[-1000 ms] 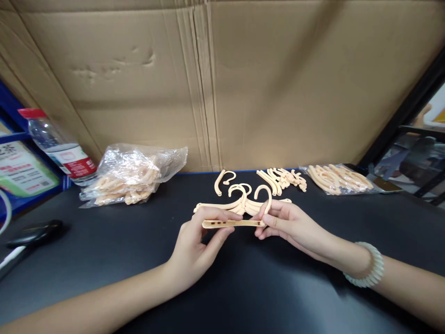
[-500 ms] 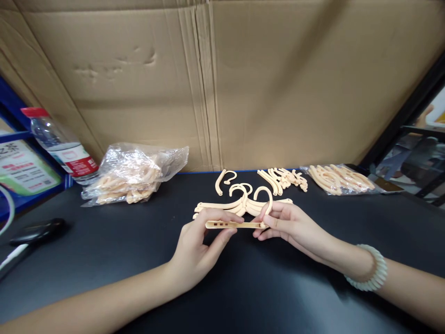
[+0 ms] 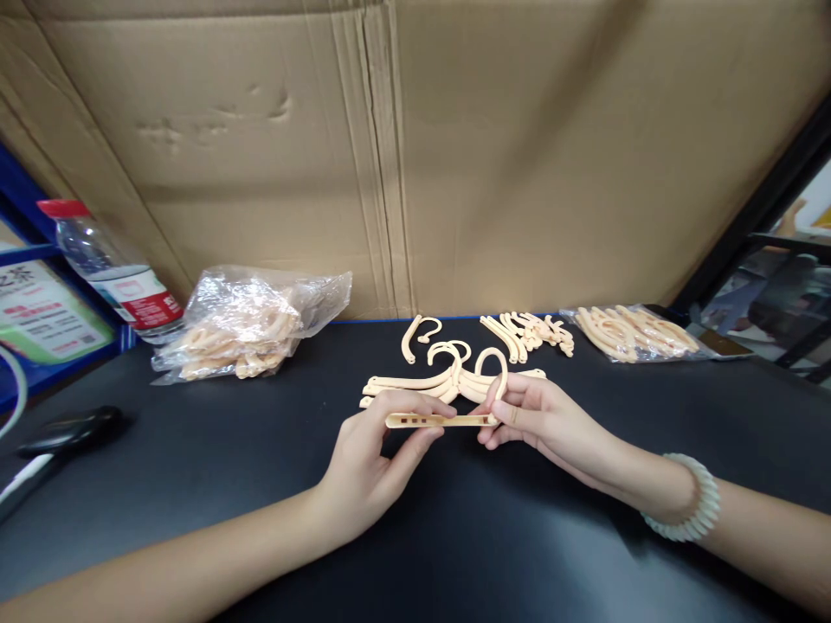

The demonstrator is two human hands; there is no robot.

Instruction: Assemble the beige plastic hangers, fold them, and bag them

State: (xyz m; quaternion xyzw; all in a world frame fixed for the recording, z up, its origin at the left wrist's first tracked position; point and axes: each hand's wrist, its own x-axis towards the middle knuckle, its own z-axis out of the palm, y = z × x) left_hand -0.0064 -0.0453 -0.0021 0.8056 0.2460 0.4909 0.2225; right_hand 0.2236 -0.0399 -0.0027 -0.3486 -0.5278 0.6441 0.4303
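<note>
Hanger arm (image 3: 432, 421), pale and slotted along the side facing the camera, lies level between the two hands, above the near part of the black desk (image 3: 519, 554). The left hand (image 3: 370, 463) has its grip clamped on the arm, fingers along the far side and thumb on the near side. The right hand (image 3: 551, 420) has its grip pinched on the foot of a curved hook (image 3: 504, 374), which stands upright at the arm's right end; whether it is fully seated there cannot be told. A bracelet (image 3: 694, 497) circles the right wrist.

Just beyond the hands, a group of joined hangers (image 3: 409, 382) lies on the desk. Farther back are a loose arm (image 3: 409, 339) beside a loose hook (image 3: 439, 326), and a spread of loose parts (image 3: 536, 331). A clear bag of parts (image 3: 636, 333) lies to the right; a crumpled bag (image 3: 240, 324) sits left, near a red-capped bottle (image 3: 133, 281). Cardboard (image 3: 551, 173) stands behind.
</note>
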